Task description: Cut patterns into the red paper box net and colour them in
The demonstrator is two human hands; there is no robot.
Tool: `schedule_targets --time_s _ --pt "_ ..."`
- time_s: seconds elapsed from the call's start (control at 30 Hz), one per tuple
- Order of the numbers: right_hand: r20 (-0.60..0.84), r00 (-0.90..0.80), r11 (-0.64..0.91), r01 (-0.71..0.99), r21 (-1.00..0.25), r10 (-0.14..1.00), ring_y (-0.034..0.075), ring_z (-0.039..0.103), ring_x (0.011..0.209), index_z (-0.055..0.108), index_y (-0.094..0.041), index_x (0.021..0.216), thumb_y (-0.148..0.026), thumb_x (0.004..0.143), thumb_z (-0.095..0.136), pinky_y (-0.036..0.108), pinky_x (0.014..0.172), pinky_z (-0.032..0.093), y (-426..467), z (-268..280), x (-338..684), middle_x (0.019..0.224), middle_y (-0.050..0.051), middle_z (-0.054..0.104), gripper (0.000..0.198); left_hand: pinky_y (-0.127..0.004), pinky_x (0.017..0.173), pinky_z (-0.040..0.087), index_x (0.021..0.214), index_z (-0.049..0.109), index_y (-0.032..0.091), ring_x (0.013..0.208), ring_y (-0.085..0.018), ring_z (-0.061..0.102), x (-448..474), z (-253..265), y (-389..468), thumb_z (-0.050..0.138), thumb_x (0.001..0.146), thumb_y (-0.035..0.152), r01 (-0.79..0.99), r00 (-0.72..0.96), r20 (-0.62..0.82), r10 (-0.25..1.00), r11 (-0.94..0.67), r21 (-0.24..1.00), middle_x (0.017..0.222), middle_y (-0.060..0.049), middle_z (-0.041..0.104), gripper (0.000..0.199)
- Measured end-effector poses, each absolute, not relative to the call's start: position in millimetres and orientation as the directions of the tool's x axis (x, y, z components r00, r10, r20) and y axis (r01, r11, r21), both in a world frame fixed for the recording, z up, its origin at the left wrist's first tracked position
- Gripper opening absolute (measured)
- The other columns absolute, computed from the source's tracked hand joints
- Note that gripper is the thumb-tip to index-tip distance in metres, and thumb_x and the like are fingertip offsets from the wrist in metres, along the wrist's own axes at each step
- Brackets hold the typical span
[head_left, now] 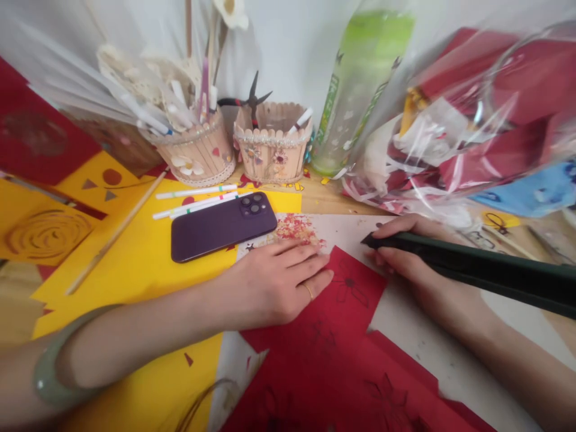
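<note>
My left hand [288, 279] lies flat, fingers stretched out, on the upper left part of a sheet of red paper [342, 348]. Dark flower outlines show on that paper, one of them just right of my fingertips. Between the fingers and thumb of my right hand [409, 249] is a thick, dark, pen-shaped tool [468, 258] with a pointed tip. The tip hovers or rests near white paper [405, 318], to the right of the red sheet; contact cannot be made out. Past my left fingers, red and orange specks [297, 231] cover the white surface.
A purple phone [220, 231] lies on yellow paper [153, 264], beside white marker pens [193, 193] and a thin wooden stick [117, 234]. Behind stand two decorated wooden holders [272, 147], one with pliers [253, 99], a green bottle [355, 90] and a plastic bag of red scraps [472, 120].
</note>
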State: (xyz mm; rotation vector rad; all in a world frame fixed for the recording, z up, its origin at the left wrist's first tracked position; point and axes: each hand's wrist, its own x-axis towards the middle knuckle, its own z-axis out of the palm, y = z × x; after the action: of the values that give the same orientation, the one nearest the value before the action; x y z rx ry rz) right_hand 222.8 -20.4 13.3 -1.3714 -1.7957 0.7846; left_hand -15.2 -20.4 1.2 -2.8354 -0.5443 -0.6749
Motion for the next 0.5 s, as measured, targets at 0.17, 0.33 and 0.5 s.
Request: schedule_targets --time_s 0.17,0.33,0.5 --pt "0.242 -0.16 0.287 0.629 -0.722 0.957 0.019 0.063 0.08 0.059 -0.023 0.087 -0.024 0.078 0.057 0.032 0.072 0.049 -26.9 20.1 215.3 0.084 0.0 0.065 0.009 -0.031 0.079 0.052 0.102 0.062 0.01 0.086 -0.019 0.063 -13.9 20.8 -22.9 0.044 0.092 0.019 0.539 0.757 0.507 0.413 -0.833 -0.126 0.088 -0.006 0.069 0.022" --pt "0.207 -0.272 0.34 0.676 -0.654 0.94 0.018 0.065 0.079 0.059 -0.025 0.09 -0.026 0.08 0.055 0.029 0.069 0.05 -35.6 39.0 218.8 0.085 0.0 0.067 0.011 -0.038 0.078 0.049 0.104 0.056 0.01 0.099 -0.027 0.055 -16.6 40.1 -31.0 0.062 0.08 0.043 0.74 0.655 0.099 0.749 -0.662 0.115 0.107 -0.014 0.059 0.042" --pt "0.204 -0.305 0.355 0.605 -0.712 0.93 0.02 0.063 0.081 0.058 -0.026 0.091 -0.025 0.082 0.053 0.031 0.069 0.049 -38.8 42.0 220.4 0.088 0.001 0.066 0.011 -0.033 0.072 0.044 0.089 0.058 0.013 0.089 -0.024 0.054 -23.5 50.8 -26.7 0.069 0.075 0.031 0.747 0.659 -0.103 0.745 -0.633 0.202 0.096 -0.008 0.06 0.025"
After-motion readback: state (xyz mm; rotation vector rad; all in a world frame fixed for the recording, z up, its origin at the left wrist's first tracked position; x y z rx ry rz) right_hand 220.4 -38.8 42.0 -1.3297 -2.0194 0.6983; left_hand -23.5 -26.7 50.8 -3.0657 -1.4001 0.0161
